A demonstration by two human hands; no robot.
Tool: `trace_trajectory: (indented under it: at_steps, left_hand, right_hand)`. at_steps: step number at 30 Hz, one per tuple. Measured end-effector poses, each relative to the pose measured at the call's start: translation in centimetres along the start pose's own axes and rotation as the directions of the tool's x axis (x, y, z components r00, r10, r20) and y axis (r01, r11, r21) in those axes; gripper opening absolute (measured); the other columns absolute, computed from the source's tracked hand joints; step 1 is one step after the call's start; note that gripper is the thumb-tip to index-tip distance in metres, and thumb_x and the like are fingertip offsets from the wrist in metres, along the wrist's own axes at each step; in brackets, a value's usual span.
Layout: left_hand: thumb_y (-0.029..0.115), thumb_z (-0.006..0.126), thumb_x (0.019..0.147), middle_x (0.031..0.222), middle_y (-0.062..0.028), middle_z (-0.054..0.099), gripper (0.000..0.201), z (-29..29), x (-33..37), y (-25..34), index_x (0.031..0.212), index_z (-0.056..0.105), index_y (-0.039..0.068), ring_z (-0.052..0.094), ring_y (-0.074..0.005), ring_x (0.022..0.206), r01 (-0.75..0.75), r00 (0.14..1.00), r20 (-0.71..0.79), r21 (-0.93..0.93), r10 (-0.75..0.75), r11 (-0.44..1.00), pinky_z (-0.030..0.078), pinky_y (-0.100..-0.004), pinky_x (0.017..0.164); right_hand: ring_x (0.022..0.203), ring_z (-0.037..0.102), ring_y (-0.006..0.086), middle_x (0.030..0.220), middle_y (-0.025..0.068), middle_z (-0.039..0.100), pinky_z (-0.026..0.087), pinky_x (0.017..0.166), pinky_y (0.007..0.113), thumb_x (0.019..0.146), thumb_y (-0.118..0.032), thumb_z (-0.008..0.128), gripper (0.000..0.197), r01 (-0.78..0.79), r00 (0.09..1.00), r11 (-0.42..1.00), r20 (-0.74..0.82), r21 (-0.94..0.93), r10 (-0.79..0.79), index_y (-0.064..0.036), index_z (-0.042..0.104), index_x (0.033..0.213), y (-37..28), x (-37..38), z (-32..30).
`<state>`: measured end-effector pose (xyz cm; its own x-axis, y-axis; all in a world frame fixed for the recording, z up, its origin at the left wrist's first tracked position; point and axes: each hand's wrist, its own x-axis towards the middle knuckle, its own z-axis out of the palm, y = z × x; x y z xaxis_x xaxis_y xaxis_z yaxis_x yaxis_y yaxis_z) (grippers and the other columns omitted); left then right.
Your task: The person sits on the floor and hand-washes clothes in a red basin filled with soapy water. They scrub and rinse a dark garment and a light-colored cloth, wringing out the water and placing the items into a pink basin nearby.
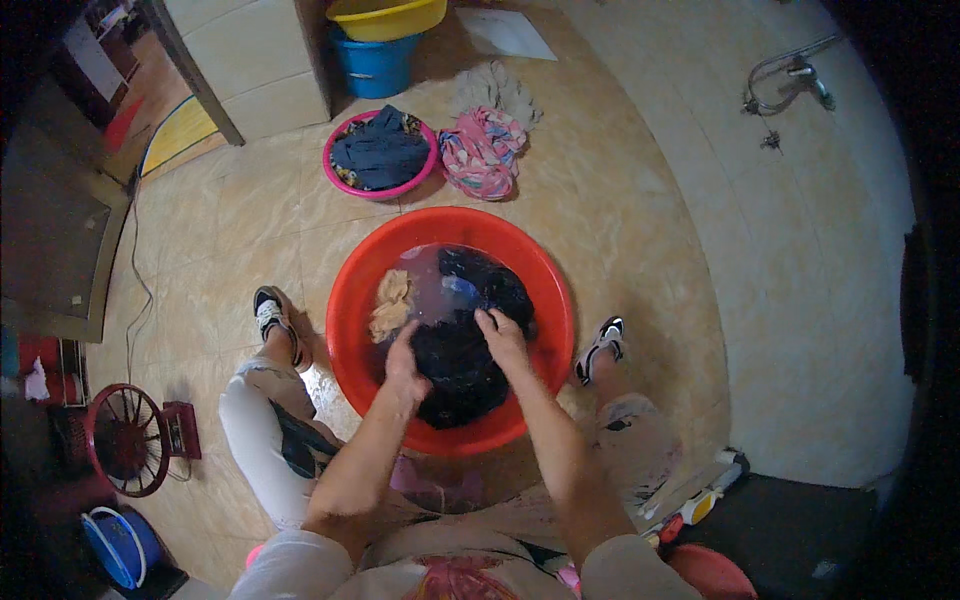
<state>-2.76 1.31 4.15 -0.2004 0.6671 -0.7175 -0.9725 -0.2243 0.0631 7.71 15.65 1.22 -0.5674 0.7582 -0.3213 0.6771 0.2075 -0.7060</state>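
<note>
A large red basin (352,262) on the floor between my feet holds murky water with wet laundry in it. My left hand (404,362) grips the left side of a soaked black garment (455,365), its fingers partly hidden by cloth and water. On the garment's upper right part, my right hand (502,338) is closed on the fabric, thumb uppermost. More dark cloth (490,278) lies in the water beyond my right hand, with a bluish patch beside it. A crumpled beige cloth (391,303) floats near the basin's left wall.
Ahead stands a pink basin (333,178) of dark clothes, beside a pink patterned cloth (482,150) and a greyish cloth (495,92) on the tiles. A blue bucket (375,68) holds a yellow basin (390,20). A round dark-red spoked object (128,440) and a blue pail (120,548) are at left.
</note>
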Motion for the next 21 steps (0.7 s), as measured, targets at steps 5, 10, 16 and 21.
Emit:
trace_trajectory:
  at_steps: [5, 10, 16, 21]
  left_hand:
    - [0.048, 0.046, 0.090, 0.120, -0.0137, 0.057, 0.055, -7.3, 2.6, 2.0, 0.122, 0.053, 0.005, 0.054, -0.0332, 0.110, -0.107, 0.994, 0.003, -0.025, 0.107, 0.994, 0.043, -0.0505, 0.096]
    - [0.064, 0.039, 0.087, 0.144, -0.0116, 0.030, 0.063, -6.5, 0.9, 0.6, 0.135, 0.036, 0.022, 0.040, -0.0366, 0.122, 0.022, 0.960, 0.279, -0.081, 0.001, 0.996, 0.037, -0.0665, 0.091]
    - [0.042, 0.049, 0.092, 0.122, -0.0099, 0.054, 0.044, -5.0, 1.6, 1.5, 0.128, 0.044, 0.018, 0.058, -0.0284, 0.097, 0.029, 0.823, 0.567, -0.083, 0.023, 0.996, 0.047, -0.0451, 0.086]
    - [0.036, 0.053, 0.092, 0.112, -0.0094, 0.059, 0.041, -4.3, 2.7, -1.2, 0.122, 0.051, 0.009, 0.058, -0.0247, 0.094, -0.193, 0.976, 0.130, 0.142, 0.175, 0.971, 0.049, -0.0387, 0.081]
  right_hand:
    - [0.102, 0.058, 0.0186, 0.096, 0.0080, 0.063, 0.041, 0.094, 0.029, 0.074, 0.006, 0.060, 0.023, 0.268, 0.912, 0.854, 0.168, 0.446, -0.374, -0.0030, 0.059, 0.095, -6.7, -2.0, -2.6]
    - [0.093, 0.059, 0.0219, 0.090, 0.0090, 0.061, 0.044, 0.087, 0.032, 0.069, 0.007, 0.056, 0.025, 0.405, 0.865, 0.774, 0.070, 0.487, -0.497, -0.0035, 0.060, 0.092, -9.1, -7.5, 0.9]
    - [0.077, 0.057, 0.0317, 0.080, 0.0131, 0.053, 0.047, 0.069, 0.036, 0.065, 0.006, 0.050, 0.026, 0.655, 0.699, 0.692, 0.107, 0.304, -0.707, -0.0042, 0.061, 0.086, -9.2, -15.6, 2.8]
    - [0.086, 0.059, 0.0336, 0.100, 0.0140, 0.057, 0.048, 0.067, 0.044, 0.078, -0.015, 0.057, 0.019, 0.470, 0.882, 0.869, 0.056, -0.156, -0.467, -0.0110, 0.061, 0.097, -7.5, -8.9, 5.3]
